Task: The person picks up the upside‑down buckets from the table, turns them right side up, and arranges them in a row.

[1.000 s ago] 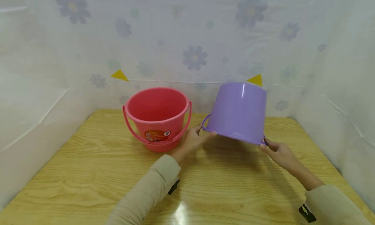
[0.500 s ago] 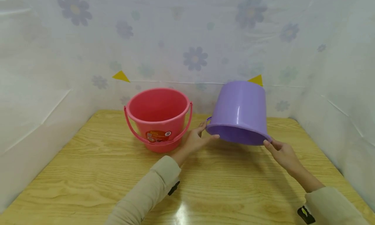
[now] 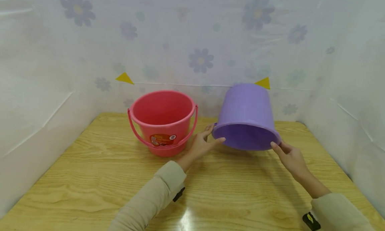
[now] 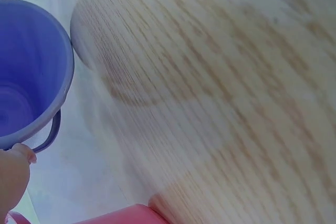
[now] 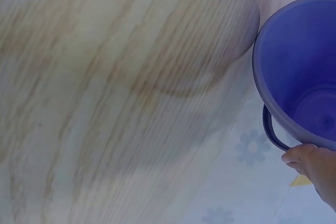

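Note:
A purple bucket [image 3: 245, 105] is tipped with its mouth toward me and down, over the right part of the table. My left hand [image 3: 201, 145] holds its rim at the left, fingers behind and thumb in front. At the right side of the rim, my right hand [image 3: 291, 160] pinches the edge between thumb and fingers. Both wrist views show the bucket's hollow inside [image 4: 23, 66], and its handle [image 5: 273, 132] hangs by the rim. Left of it stands a pink bucket [image 3: 163, 132] upright, its handle lowered across the front label, close to my left hand.
The wooden table [image 3: 90, 177] reaches to a flower-patterned sheet [image 3: 162, 40] at the back. White sheets stand along both sides. Two yellow triangles, a left one [image 3: 124, 78] and a right one [image 3: 264, 82], show on the back sheet.
The purple bucket has tilted further, its base going back and its mouth turning up toward me, so its inside now shows. The hands stay at the rim; the pink bucket stands still.

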Demonstrator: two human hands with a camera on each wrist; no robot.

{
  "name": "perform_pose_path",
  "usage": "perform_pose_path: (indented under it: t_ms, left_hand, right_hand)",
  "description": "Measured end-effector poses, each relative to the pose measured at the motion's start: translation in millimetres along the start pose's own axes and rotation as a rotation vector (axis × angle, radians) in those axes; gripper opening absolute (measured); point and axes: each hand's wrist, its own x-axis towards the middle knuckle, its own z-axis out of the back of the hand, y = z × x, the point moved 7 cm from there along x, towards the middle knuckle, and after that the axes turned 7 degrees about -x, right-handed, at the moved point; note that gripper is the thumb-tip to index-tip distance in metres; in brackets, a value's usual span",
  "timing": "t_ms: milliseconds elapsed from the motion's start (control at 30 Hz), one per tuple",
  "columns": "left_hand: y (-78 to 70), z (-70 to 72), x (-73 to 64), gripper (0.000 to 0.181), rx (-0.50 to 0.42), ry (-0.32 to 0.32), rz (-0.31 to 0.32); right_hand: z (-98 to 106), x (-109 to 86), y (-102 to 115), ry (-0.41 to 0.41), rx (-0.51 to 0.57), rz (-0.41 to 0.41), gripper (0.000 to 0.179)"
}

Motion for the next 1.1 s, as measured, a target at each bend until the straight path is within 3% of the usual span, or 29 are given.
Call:
perform_pose_path:
  t_ms: [433, 800, 1100]
  left_hand:
    - [3.3, 5.9, 1.3, 0.085, -0.033, -0.042, -0.004]
    - [2.7, 1.8, -1.2, 0.087, -0.179, 0.01, 0.0]
    - [-0.4, 1.9, -3.2, 0.092, -0.197, 0.029, -0.034]
  right_hand:
    - [1.4, 2.5, 9.2, -0.042, -0.016, 0.011, 0.063]
    - [1.0, 0.7, 7.5, -0.031, 0.024, 0.036, 0.063]
    - [5.4, 0.5, 9.0, -0.075, 0.0, 0.067, 0.06]
